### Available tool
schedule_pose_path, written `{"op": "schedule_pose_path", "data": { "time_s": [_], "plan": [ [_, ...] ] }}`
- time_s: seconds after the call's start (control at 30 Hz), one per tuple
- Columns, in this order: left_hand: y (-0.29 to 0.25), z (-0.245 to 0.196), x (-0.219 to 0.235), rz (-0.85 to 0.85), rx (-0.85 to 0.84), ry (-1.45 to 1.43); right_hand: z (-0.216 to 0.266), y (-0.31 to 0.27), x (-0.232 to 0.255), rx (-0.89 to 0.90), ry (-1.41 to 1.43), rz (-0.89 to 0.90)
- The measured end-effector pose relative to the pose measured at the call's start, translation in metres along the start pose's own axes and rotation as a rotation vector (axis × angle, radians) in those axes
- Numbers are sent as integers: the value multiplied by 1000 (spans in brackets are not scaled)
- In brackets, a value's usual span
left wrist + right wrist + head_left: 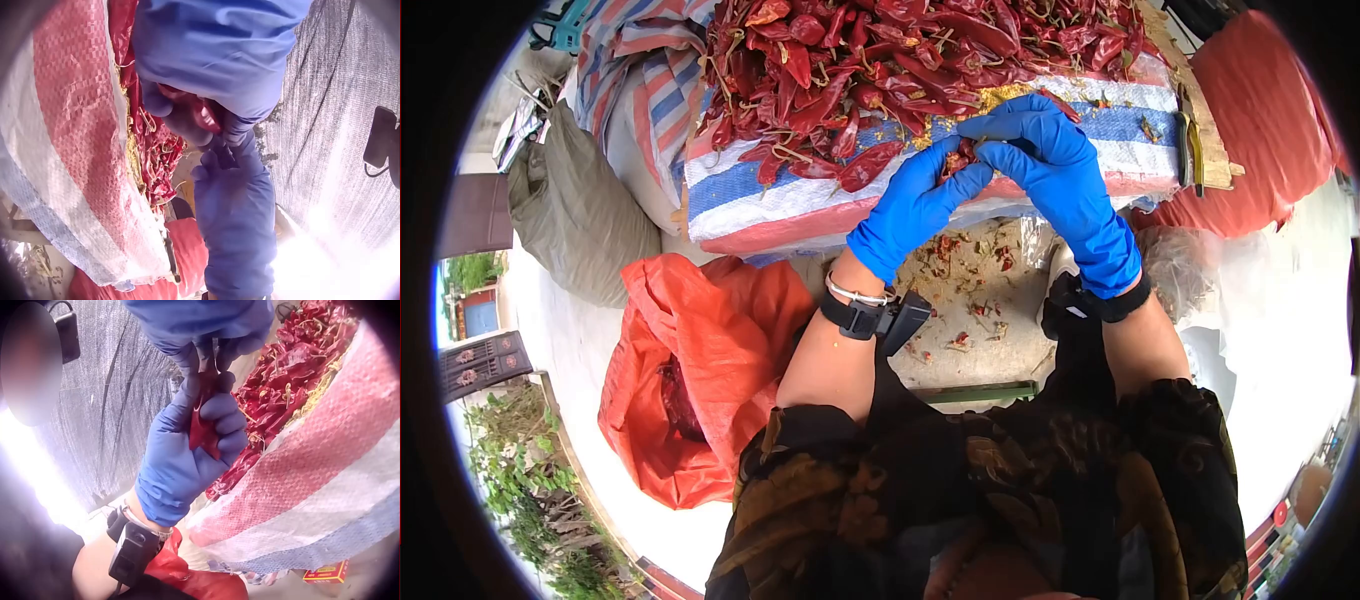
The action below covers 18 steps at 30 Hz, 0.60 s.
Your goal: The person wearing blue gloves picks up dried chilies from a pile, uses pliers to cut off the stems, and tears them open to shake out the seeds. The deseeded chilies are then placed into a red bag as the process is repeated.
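Note:
A dried red chili pepper (203, 428) lies in my blue-gloved left hand (925, 200), whose fingers curl around its body. My right hand (1050, 165), gloved in blue too, meets the left at the fingertips and pinches the pepper's upper end, as the right wrist view shows. From the left wrist, only a shiny part of the pepper (206, 115) shows between the fingers. Both hands are above the near edge of a striped woven sheet (780, 205). Just beyond them spreads a large heap of dried red chilies (870, 70) with pale stems, and yellow seeds lie scattered along its edge.
An open red bag (700, 370) with chilies inside stands at the lower left, a grey-green sack (580, 210) behind it. A full red sack (1260, 120) is at the right. A dark-handled tool (1190, 150) lies at the sheet's right edge. Chili scraps (960, 300) litter the floor.

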State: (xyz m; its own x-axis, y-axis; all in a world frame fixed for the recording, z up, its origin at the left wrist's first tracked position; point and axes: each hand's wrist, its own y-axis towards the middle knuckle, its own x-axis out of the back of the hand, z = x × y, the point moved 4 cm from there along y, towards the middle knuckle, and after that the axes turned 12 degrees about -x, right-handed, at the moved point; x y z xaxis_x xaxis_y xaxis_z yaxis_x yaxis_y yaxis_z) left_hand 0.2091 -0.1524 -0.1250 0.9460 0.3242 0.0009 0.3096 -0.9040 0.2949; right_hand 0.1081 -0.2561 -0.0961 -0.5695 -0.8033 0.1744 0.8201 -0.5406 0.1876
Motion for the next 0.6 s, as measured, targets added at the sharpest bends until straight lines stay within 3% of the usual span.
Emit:
{"op": "schedule_pose_path", "data": {
  "time_s": [0.03,0.1,0.2,0.23,0.3,0.37,0.47,0.5,0.57,0.6],
  "plan": [
    [0,-2,-4,65,76,-72,-3,1,1,5,35,53],
    [-2,-8,-9,56,71,-82,-3,-1,3,-14,37,50],
    [-3,-9,-10,111,123,-141,24,-9,-2,369,-440,-131],
    [-4,-7,-11,131,138,-210,26,-10,-2,363,-434,-131],
    [-7,-6,-12,148,158,-277,34,-15,-4,515,-576,-189],
    [-8,-4,-16,59,192,-402,29,-15,-7,542,-605,-230],
    [-7,-4,-22,-73,113,-243,-13,-4,-6,-287,413,-54],
    [-8,-4,-24,-70,112,-246,-12,-4,-3,-288,410,-57],
    [-9,-6,-24,-85,-29,-97,-20,-6,-5,-543,554,181],
    [-10,-5,-24,-82,-27,-97,-23,-6,-3,-544,556,179]
  ]
}}
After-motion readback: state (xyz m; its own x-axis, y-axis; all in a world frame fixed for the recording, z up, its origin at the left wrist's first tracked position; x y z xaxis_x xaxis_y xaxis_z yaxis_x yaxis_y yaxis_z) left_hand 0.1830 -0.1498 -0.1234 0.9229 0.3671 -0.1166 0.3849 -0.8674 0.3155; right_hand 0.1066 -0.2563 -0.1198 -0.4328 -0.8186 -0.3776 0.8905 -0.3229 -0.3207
